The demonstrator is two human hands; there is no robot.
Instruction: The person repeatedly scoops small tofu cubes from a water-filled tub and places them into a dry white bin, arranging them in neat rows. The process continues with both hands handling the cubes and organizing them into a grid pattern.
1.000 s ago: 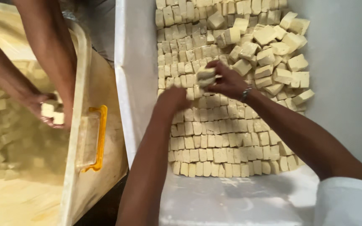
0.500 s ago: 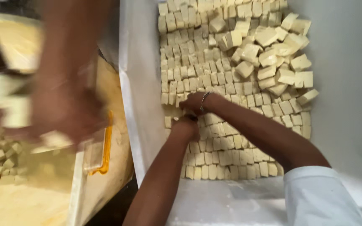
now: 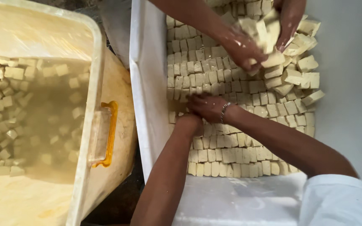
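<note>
Both hands [image 3: 202, 111] overlapping, fingers perhaps pressing cubes [image 3: 231, 157]

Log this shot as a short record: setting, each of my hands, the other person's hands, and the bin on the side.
setting: white tray packed with rows of pale cubes
left hand: on the cube rows near the tray's left wall, mostly hidden under the right hand
right hand: flat on the cubes, bracelet at the wrist
co-worker's hands: at the tray's far end, holding several cubes over a loose pile
bin: beside the tray, cloudy liquid with cubes in it, yellow handle
</note>
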